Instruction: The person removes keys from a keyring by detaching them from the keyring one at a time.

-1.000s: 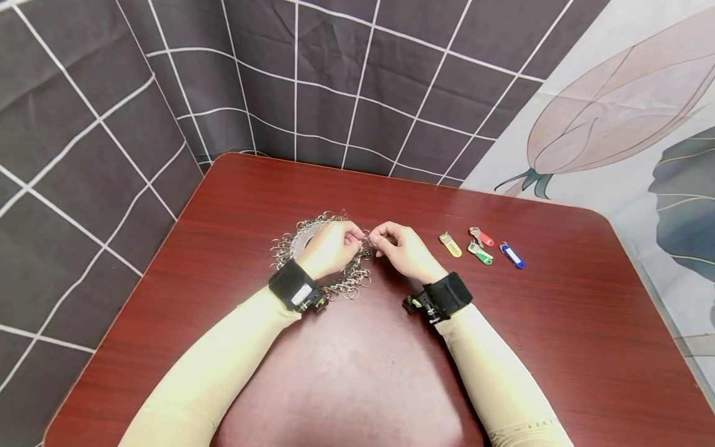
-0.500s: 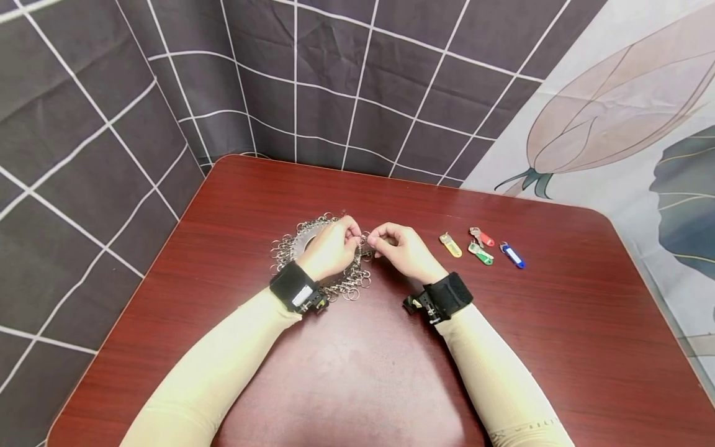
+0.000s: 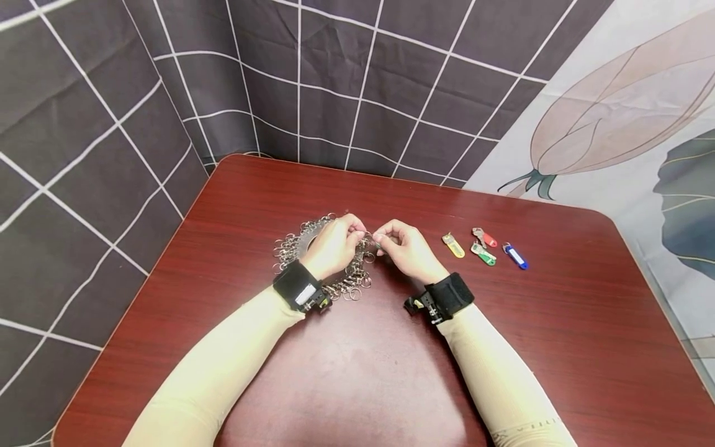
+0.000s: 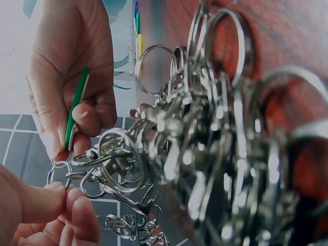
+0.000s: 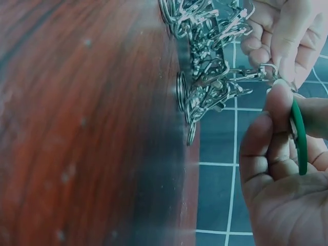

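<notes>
On red wood, both hands' grip clamps one ring [image 4: 60, 170] (silvery) of tangled keyrings [image 3: 329, 261].

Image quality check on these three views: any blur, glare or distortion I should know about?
Head view: sharp, evenly lit, wide-angle bending of the table edges, soft glare patch near the bottom. Left wrist view: the key rings close to the lens are badly out of focus; the right hand with its green tag is clearer. Right wrist view: tabletop smeared and dim, rings and fingers fairly sharp.
</notes>
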The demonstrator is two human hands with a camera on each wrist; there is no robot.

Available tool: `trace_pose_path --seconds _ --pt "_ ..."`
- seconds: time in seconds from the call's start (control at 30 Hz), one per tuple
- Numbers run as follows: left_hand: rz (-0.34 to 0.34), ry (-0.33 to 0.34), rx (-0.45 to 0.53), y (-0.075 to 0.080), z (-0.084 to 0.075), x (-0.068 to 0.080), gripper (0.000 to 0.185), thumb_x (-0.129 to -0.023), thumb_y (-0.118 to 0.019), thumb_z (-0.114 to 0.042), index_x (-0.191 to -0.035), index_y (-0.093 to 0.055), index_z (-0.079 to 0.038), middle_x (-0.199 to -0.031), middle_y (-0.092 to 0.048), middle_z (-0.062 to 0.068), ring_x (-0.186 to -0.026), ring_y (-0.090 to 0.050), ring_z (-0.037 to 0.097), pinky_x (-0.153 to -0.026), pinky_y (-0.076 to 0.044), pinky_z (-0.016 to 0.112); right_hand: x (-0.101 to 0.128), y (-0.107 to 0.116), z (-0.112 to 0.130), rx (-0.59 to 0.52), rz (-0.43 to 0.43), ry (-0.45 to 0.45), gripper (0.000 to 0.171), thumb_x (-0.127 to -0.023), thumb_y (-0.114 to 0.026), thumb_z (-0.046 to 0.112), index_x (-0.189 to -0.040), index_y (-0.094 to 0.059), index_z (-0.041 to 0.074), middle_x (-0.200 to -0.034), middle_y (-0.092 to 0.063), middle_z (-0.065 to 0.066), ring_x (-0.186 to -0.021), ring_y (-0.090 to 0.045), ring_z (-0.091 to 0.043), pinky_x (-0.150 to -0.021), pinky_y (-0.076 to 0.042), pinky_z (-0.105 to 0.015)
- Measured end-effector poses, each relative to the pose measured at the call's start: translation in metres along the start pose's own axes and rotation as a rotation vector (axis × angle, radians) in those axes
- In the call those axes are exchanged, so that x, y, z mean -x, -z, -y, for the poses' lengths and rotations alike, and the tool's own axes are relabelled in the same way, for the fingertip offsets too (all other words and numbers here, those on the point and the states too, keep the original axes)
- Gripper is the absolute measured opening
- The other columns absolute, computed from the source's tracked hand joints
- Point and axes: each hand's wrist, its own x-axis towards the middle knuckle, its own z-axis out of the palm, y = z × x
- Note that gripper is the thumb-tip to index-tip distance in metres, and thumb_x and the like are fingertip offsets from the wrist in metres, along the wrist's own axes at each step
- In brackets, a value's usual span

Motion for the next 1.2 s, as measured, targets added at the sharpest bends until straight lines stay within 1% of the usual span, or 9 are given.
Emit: trace_pose_path --seconds 0.17,0.33,0.47,0.6,0.7,0.9,1.03,1.2 --pt "0.006 -0.035 0.016 0.000 0.000 -0.001 0.007 -0.097 -0.056 -0.010 -0.099 -0.062 -0.007 -0.087 -0.062 0.003 -0.078 -0.058 0.016 -0.072 -0.048 0.031 0.000 0.002 -0.003 0.002 0.007 0.011 0.015 -0.096 -0.056 0.004 -0.101 -0.060 -0.009 -0.079 -0.064 -0.029 -0.062 -0.053 -0.051 -0.049 -0.040 -0.020" --pt "0.021 -0.068 -0.007 0.000 0.001 -0.002 0.007 -0.096 -0.057 -0.009 -0.099 -0.064 -0.007 -0.088 -0.063 0.002 -0.078 -0.057 0.016 -0.072 -0.048 0.030 0.000 0.003 -0.003 -0.005 0.021 0.001 0.013 -0.096 -0.057 0.004 -0.099 -0.060 -0.009 -0.079 -0.063 -0.030 -0.064 -0.054 -0.050 -0.050 -0.042 -0.021" --pt "0.032 -0.085 -0.022 0.000 0.002 -0.002 0.007 -0.095 -0.058 -0.008 -0.099 -0.065 -0.007 -0.087 -0.064 0.002 -0.078 -0.057 0.016 -0.071 -0.047 0.030 -0.002 0.003 -0.005 -0.002 0.026 -0.009 0.012 -0.096 -0.056 0.003 -0.099 -0.060 -0.009 -0.078 -0.062 -0.030 -0.063 -0.053 -0.052 -0.050 -0.042 -0.021" --pt "0.032 -0.086 -0.023 0.000 0.002 -0.002 0.007 -0.095 -0.059 -0.008 -0.098 -0.066 -0.007 -0.086 -0.064 0.001 -0.076 -0.057 0.015 -0.070 -0.047 0.030 -0.007 0.002 -0.021 -0.013 0.026 -0.022 0.014 -0.096 -0.057 0.005 -0.100 -0.060 -0.008 -0.077 -0.062 -0.030 -0.062 -0.053 -0.053 -0.049 -0.041 -0.021" --pt "0.034 -0.090 -0.019 0.000 0.002 -0.002 0.007 -0.094 -0.060 -0.008 -0.097 -0.066 -0.007 -0.085 -0.064 0.001 -0.076 -0.057 0.015 -0.069 -0.047 0.030 -0.011 0.002 -0.034 -0.008 0.020 -0.035 0.014 -0.096 -0.059 0.009 -0.100 -0.062 -0.004 -0.075 -0.062 -0.025 -0.060 -0.054 -0.049 -0.048 -0.042 -0.022" --pt "0.048 -0.080 -0.003 0.000 0.000 -0.003 0.009 -0.095 -0.058 -0.010 -0.100 -0.065 -0.007 -0.086 -0.064 0.002 -0.078 -0.059 0.016 -0.071 -0.048 0.031 -0.012 0.004 -0.037 0.006 -0.013 -0.009 0.009 -0.095 -0.061 0.011 -0.096 -0.063 0.002 -0.071 -0.063 -0.013 -0.059 -0.057 -0.041 -0.048 -0.044 -0.024" --pt "0.090 -0.048 0.021 -0.001 0.002 -0.003 0.013 -0.095 -0.057 -0.010 -0.104 -0.065 -0.005 -0.090 -0.065 0.004 -0.083 -0.060 0.016 -0.075 -0.050 0.031 -0.012 0.003 -0.036 0.003 -0.040 0.013 0.006 -0.095 -0.059 0.008 -0.095 -0.062 0.003 -0.072 -0.064 -0.010 -0.062 -0.059 -0.039 -0.047 -0.043 -0.024" --pt "0.164 -0.030 0.078 -0.003 0.006 -0.003 0.008 -0.090 -0.061 -0.009 -0.097 -0.064 -0.005 -0.087 -0.063 0.004 -0.082 -0.060 0.015 -0.075 -0.050 0.027 -0.013 0.001 -0.035 0.003 -0.052 0.023 0.005 -0.095 -0.059 0.008 -0.095 -0.062 0.003 -0.075 -0.065 -0.010 -0.066 -0.061 -0.039 -0.048 -0.042 -0.023"
